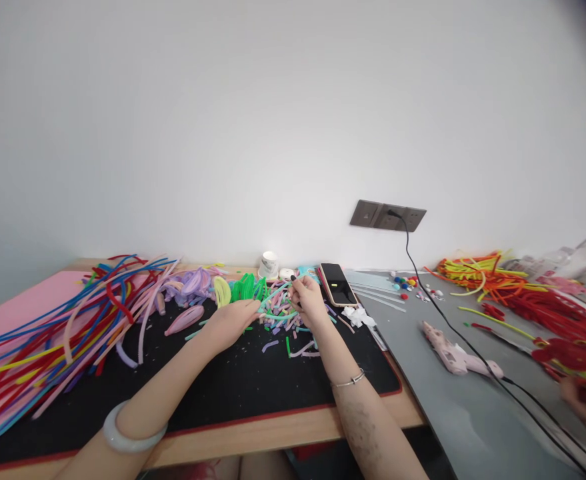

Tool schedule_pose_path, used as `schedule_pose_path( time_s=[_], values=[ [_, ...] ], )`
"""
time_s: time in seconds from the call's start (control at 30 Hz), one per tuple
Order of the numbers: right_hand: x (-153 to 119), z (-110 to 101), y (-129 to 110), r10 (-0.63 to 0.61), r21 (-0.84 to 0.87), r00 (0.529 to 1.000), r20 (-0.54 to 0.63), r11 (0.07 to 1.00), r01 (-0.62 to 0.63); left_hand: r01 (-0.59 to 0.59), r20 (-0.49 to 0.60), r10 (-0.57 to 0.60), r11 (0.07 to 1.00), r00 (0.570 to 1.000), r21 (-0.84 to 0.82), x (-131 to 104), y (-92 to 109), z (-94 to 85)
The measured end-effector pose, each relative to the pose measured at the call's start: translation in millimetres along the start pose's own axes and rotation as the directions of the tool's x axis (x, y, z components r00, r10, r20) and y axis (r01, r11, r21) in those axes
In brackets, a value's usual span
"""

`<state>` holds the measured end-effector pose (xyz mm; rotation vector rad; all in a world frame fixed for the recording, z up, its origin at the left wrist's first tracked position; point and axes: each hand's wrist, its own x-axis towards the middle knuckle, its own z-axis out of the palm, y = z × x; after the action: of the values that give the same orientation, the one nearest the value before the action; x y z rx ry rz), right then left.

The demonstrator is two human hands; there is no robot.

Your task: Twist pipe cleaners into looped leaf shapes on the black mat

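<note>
My left hand (237,319) is closed, its fingertips pinching a mint-green pipe cleaner (274,295) above the middle of the table. The thumb and fingers of my right hand (309,301) are pressed together on the other end of the same pipe cleaner, which is bent between the two hands. Below and behind them lies a heap of short cut pipe cleaner pieces (285,308) in pastel colours. Bunches of bent pipe cleaners, one green (243,288) and one yellow (222,292), sit just beyond my left hand.
Long pipe cleaners (97,307) spread over the left of a black mat (213,393). A paper cup (269,265) and a phone (339,285) stand at the back. Rightward, a pink glue gun (460,353) trails a black cord (437,303); another person's hand (585,403) holds red pipe-cleaner work.
</note>
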<state>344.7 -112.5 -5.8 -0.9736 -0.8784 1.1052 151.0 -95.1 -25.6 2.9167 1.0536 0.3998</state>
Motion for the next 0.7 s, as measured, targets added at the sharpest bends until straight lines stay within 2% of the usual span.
schedule_pose_path(
  time_s=[0.23, 0.47, 0.7],
  values=[
    [0, 0, 0, 0.032, -0.032, 0.999, -0.021, 0.999, -0.033, 0.070, 0.001, -0.070, 0.994, 0.998, 0.083, 0, 2, -5.0],
    [0, -2, 1, 0.078, -0.045, 0.997, 0.012, 0.996, -0.077, 0.127, -0.020, -0.126, 0.991, 0.992, 0.040, 0, 2, -11.6],
    [1, -4, 1, 0.110, -0.050, 0.993, 0.033, 0.993, -0.108, 0.089, -0.031, -0.089, 0.996, 0.996, -0.002, 0, 1, -12.3]
  ],
)
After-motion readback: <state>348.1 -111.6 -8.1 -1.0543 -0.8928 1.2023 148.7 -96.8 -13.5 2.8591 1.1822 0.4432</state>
